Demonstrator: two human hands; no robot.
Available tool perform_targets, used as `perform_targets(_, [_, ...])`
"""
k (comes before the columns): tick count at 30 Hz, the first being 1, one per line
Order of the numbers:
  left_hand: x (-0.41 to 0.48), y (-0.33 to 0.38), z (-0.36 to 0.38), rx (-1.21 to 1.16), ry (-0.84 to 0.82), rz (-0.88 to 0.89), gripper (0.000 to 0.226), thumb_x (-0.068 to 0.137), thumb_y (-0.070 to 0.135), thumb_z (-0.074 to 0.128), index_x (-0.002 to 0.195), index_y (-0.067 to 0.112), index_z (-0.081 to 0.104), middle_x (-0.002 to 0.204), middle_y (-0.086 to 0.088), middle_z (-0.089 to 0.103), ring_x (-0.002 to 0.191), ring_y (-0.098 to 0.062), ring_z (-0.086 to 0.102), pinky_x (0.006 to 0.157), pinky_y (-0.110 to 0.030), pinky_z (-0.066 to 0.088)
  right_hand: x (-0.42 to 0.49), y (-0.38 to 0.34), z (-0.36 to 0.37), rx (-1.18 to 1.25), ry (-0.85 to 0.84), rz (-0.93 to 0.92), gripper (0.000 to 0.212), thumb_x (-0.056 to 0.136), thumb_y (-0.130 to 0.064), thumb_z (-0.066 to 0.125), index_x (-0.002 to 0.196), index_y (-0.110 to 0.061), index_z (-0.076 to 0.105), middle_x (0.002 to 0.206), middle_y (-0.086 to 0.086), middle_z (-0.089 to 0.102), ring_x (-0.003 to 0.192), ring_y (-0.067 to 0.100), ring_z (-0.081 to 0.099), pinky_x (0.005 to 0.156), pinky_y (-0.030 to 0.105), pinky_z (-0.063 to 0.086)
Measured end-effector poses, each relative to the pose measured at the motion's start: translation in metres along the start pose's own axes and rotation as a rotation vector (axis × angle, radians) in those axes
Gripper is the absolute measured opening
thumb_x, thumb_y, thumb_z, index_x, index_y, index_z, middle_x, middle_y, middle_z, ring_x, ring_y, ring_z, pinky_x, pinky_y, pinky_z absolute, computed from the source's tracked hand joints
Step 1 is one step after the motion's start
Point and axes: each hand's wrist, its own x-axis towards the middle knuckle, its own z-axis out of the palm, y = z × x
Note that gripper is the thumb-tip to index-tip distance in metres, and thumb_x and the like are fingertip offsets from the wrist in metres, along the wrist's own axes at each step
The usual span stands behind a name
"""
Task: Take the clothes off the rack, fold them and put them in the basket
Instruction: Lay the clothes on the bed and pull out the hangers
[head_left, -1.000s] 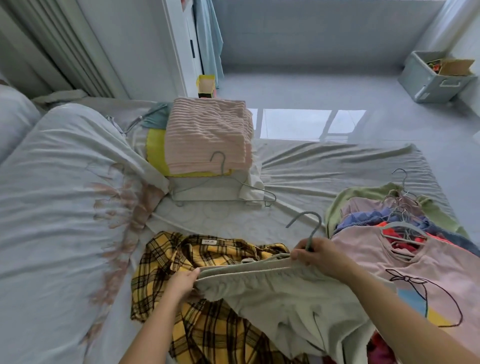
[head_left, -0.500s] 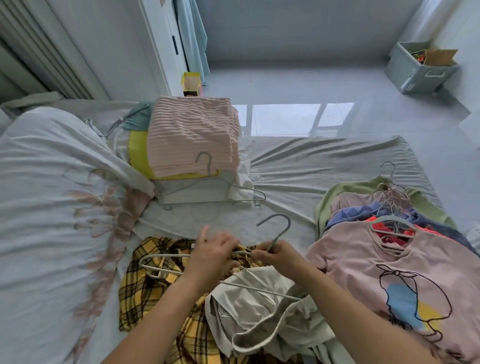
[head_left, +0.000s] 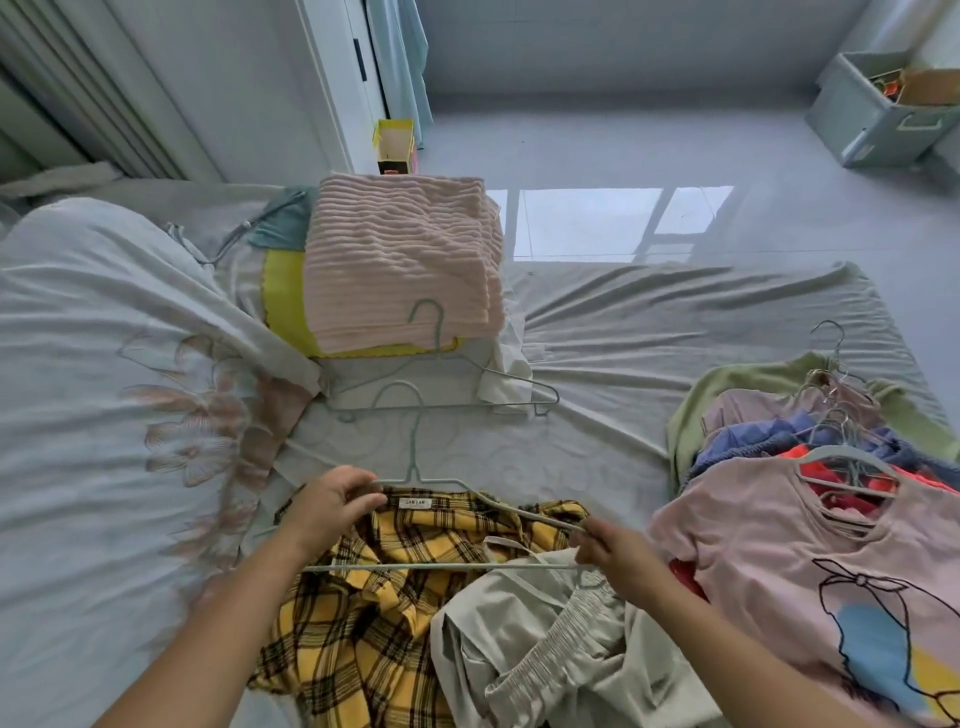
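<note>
— Wire hanger (head_left: 447, 519) freed, pinched at its left shoulder by left hand (head_left: 332, 506) and at its right tip by right hand (head_left: 615, 556); hands apart.

— Beige shorts (head_left: 545, 639)?

— Off the hanger, crumpled unfolded at near edge of bed (head_left: 675, 322), beside yellow plaid shirt (head_left: 363, 613).

— Done so far?

— Pink towel (head_left: 400, 265) folded on stack near far edge, spare hanger (head_left: 441, 384) against it.

— Left?

— Heap of hung clothes (head_left: 810, 499) at right edge. Grey bin (head_left: 872, 119) on floor, perhaps the basket; cannot tell.
</note>
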Motion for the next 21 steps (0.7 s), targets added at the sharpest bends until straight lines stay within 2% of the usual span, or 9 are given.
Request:
perform_targets(2, [0.019,-0.008,0.010,0.148,-0.030,0.026,0.017,0.090,0.022,0.060,0.099,0.011,0.069,0.094,-0.004,0.064,0.089,-0.021,0.058,0.075,-0.029,0.044,0.013,-0.005,0.003,0.024,0.096,-0.022,0.016,0.095,-0.013,0.051,0.083,-0.019,0.060,0.085,0.007,0.062,0.084,0.024,0.057,0.074,0.032,0.041])
perform_targets(4, [0.041,-0.012,0.014,0.183,-0.021,0.031,0.017,0.091,0.018,0.057,0.097,0.008,0.069,0.093,-0.008,0.063,0.092,-0.025,0.057,0.076,-0.033,0.042,0.028,-0.007,0.004,-0.043,0.103,-0.037,0.015,0.095,-0.014,0.049,0.101,-0.012,0.063,0.095,0.006,0.060,0.093,0.024,0.056,0.076,0.030,0.037])
perform_targets(6, [0.068,-0.014,0.015,0.167,0.033,0.033,0.016,0.090,0.012,0.058,0.094,0.003,0.070,0.090,-0.014,0.062,0.090,-0.031,0.056,0.073,-0.034,0.040,0.043,-0.005,0.004,-0.078,0.107,-0.018,0.029,0.096,-0.013,0.046,0.124,-0.013,0.054,0.115,0.006,0.057,0.109,0.022,0.053,0.087,0.027,0.037])
perform_targets(9, [0.112,-0.015,0.017,0.257,0.136,0.077,0.017,0.092,0.012,0.055,0.091,0.001,0.068,0.087,-0.018,0.063,0.088,-0.033,0.056,0.069,-0.037,0.040,0.064,0.005,-0.003,-0.001,0.173,0.051,0.050,0.094,-0.010,0.050,0.141,-0.016,0.036,0.140,0.008,0.043,0.127,0.022,0.044,0.105,0.033,0.035])
perform_targets(12, [0.156,-0.013,0.024,0.352,0.134,0.082,0.023,0.096,0.014,0.047,0.095,0.001,0.065,0.097,-0.018,0.063,0.096,-0.031,0.054,0.071,-0.035,0.036,0.078,0.024,-0.006,0.036,0.137,0.148,0.058,0.093,-0.014,0.053,0.145,-0.015,0.027,0.146,0.010,0.035,0.130,0.024,0.041,0.108,0.036,0.034])
perform_targets(17, [0.225,-0.023,0.052,0.454,0.041,0.011,0.027,0.097,0.015,0.045,0.110,-0.001,0.063,0.111,-0.024,0.058,0.108,-0.035,0.051,0.084,-0.038,0.040,0.077,0.075,0.013,0.008,0.075,0.223,0.057,0.092,-0.017,0.056,0.143,-0.015,0.032,0.141,0.009,0.043,0.123,0.020,0.047,0.102,0.028,0.035])
perform_targets(19, [0.247,-0.028,0.061,0.427,0.051,-0.101,0.029,0.097,0.013,0.043,0.116,-0.003,0.058,0.114,-0.028,0.055,0.110,-0.039,0.050,0.087,-0.040,0.041,0.076,0.093,0.016,0.030,0.078,0.249,0.055,0.091,-0.015,0.057,0.142,-0.013,0.033,0.138,0.010,0.046,0.121,0.019,0.048,0.100,0.025,0.034])
perform_targets(21, [0.266,-0.028,0.066,0.322,0.130,-0.275,0.034,0.097,0.015,0.044,0.122,-0.008,0.049,0.121,-0.032,0.049,0.114,-0.044,0.047,0.093,-0.045,0.040,0.077,0.111,0.014,0.028,0.101,0.279,0.055,0.092,-0.013,0.056,0.142,-0.012,0.034,0.137,0.010,0.047,0.124,0.020,0.046,0.100,0.024,0.033])
